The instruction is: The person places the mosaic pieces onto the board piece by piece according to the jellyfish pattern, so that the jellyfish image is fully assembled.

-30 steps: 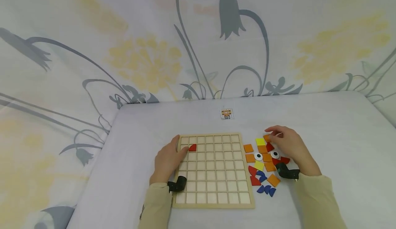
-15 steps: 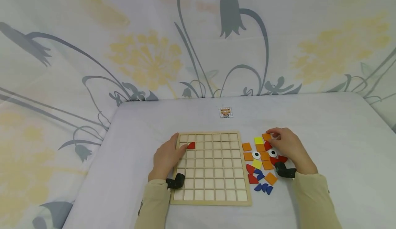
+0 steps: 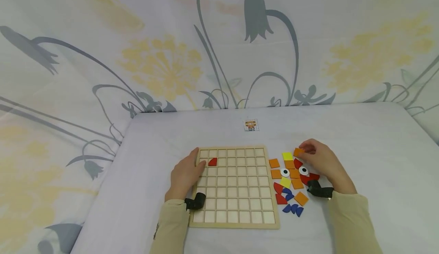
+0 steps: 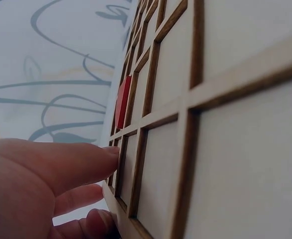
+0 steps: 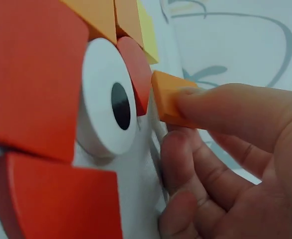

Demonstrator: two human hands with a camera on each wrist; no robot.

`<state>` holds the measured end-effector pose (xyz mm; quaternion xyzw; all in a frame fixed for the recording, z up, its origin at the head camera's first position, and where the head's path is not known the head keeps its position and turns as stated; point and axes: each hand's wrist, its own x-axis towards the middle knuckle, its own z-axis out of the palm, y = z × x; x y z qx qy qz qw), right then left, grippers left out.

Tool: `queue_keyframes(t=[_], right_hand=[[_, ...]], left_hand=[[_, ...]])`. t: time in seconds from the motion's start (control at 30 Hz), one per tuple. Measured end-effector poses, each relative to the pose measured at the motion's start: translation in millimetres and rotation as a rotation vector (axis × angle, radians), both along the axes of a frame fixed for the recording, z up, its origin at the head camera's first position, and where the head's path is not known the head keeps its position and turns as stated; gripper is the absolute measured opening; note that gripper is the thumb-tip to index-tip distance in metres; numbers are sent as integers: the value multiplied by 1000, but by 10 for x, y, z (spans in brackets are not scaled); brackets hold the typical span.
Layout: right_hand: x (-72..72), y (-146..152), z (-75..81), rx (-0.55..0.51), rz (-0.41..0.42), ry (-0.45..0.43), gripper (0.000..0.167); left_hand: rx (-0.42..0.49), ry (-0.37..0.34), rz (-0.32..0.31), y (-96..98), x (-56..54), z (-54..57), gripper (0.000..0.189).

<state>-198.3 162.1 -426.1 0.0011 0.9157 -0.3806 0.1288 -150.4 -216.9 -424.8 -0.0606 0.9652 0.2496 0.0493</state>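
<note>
My left hand [image 3: 184,176] holds the left edge of a wooden grid board [image 3: 233,226]. In the left wrist view the thumb [image 4: 81,162] lies over the rim and the other fingers are at the board's side. One red quarter-circle tile [image 3: 213,162] sits in a square of the second row, just beyond the thumb. My right hand [image 3: 319,162] pinches an orange square tile [image 5: 168,102] between thumb and fingers, at the far end of the loose pieces. Close by are a red quarter-circle tile [image 5: 136,74] and a white eye disc [image 5: 106,99].
Several loose tiles lie right of the board: orange squares [image 3: 274,163], yellow squares [image 3: 287,156], red quarter-circles [image 3: 281,199], blue pieces [image 3: 294,208] and another eye disc [image 3: 285,172]. A small picture card [image 3: 251,125] lies behind the board on the white cloth.
The orange tile has shifted slightly right in my right hand, away from the yellow square beside it. My left hand stays at the board's edge.
</note>
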Motion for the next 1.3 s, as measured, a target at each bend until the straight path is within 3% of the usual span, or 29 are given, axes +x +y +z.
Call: queue_keyframes(t=[0.23,0.43,0.63,0.77,1.03,1.3], right_hand=[[-19,-41,17,-103,-5,33,35],[-31,-203,-15,-159,48,50,33],[9,-429,12,-183,134,99,27],[40,-589,28,-233,185,68,26],[81,-851,44,-161,306,156,21],[56,-1198,86,-207,357,172,19]], left_hand=[[-19,6,11,6,1,10,56],[-67,23,14,-33,-11,15,54],[-1,43,6,-73,-27,-7,53],[22,33,-18,-101,-37,-62,53],[44,-3,-87,-143,-31,-191,54],[49,26,-86,-155,-20,-148,53]])
